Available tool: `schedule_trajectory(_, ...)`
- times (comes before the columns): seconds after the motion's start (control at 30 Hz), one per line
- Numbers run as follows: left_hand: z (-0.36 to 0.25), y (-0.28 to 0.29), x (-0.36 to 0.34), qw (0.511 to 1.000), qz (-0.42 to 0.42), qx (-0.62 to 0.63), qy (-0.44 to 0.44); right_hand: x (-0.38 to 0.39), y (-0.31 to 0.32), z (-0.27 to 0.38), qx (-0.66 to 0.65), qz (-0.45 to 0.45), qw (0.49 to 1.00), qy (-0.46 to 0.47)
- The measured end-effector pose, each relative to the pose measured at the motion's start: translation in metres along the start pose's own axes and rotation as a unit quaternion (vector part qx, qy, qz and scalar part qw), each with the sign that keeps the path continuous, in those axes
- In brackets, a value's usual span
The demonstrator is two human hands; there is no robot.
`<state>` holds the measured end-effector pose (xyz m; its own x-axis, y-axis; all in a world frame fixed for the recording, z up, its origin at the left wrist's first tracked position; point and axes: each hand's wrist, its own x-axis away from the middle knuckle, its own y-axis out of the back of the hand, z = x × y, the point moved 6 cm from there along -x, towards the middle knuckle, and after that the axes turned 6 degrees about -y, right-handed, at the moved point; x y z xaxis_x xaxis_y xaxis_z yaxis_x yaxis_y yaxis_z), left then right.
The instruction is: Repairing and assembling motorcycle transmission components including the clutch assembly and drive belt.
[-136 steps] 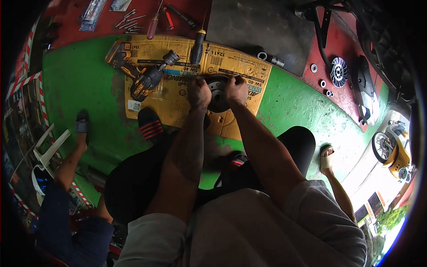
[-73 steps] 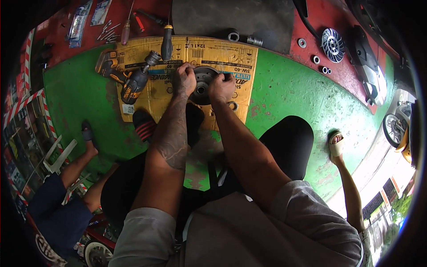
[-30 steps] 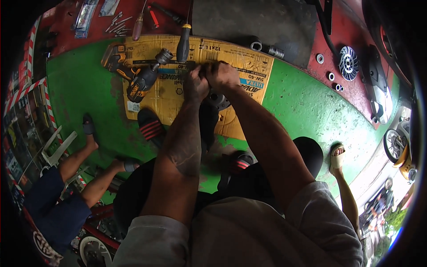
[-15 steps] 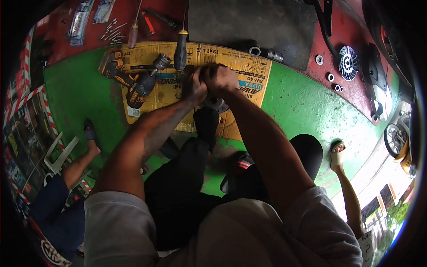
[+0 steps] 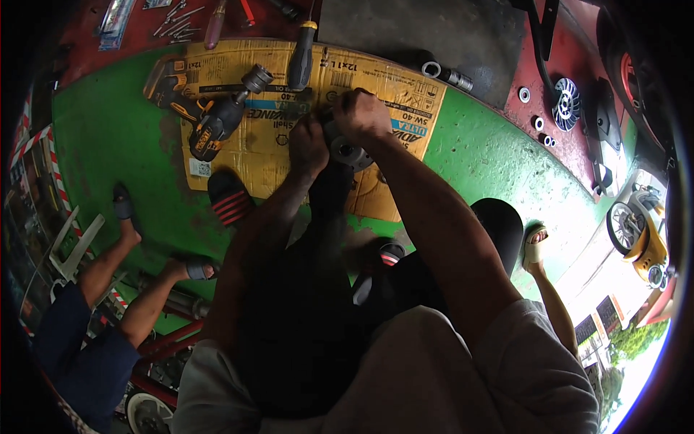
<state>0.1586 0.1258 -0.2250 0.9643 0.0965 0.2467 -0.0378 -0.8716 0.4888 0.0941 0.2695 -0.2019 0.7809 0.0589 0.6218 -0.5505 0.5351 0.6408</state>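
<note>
Head view: at the far left, a co-worker's foot in a dark grey sandal [image 5: 199,270] stands on the green floor. Next, a yellow-and-black cordless impact wrench [image 5: 215,129] lies on a flattened yellow cardboard sheet [image 5: 391,207], with a black slipper with red stripes [image 5: 231,200] at the sheet's near edge. A screwdriver with a black handle and yellow collar [image 5: 300,61] follows. The left hand [image 5: 309,148] has shifted down from beside the right hand to the left side of a round, dark grey metal part [image 5: 348,153], located above the sheet, in front of the black-clad left leg [image 5: 331,194]. The right hand [image 5: 363,118] is bent over the part's far side. Result: the hands are now apart, bearing at separate places, and the hub face is more exposed. Fingertips are hidden; clamping cannot be confirmed. Farther right: cylindrical metal sockets [image 5: 457,79], then a finned metal fan wheel [image 5: 567,104].
</note>
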Motion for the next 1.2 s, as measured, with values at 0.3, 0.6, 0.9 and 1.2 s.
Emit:
schedule_trajectory(0.3, -0.001, 0.0, 0.0, 1.0, 0.0, -0.023, -0.015, -0.003, -0.002, 0.0, 0.017, 0.012, 1.0, 0.015)
schedule_trajectory(0.6, -0.002, 0.0, -0.005, 0.999, 0.021, -0.023, 0.024, 0.003, 0.003, 0.015, 0.06, 0.019, 0.997, 0.039)
schedule_trajectory(0.9, 0.001, -0.001, -0.001, 0.998, 0.016, -0.005, 0.055, -0.013, -0.021, 0.031, 0.184, 0.04, 0.952, 0.241)
schedule_trajectory(1.2, -0.001, 0.0, -0.002, 0.994, 0.038, -0.032, 0.096, -0.017, -0.008, 0.024, 0.037, 0.116, 0.991, 0.049)
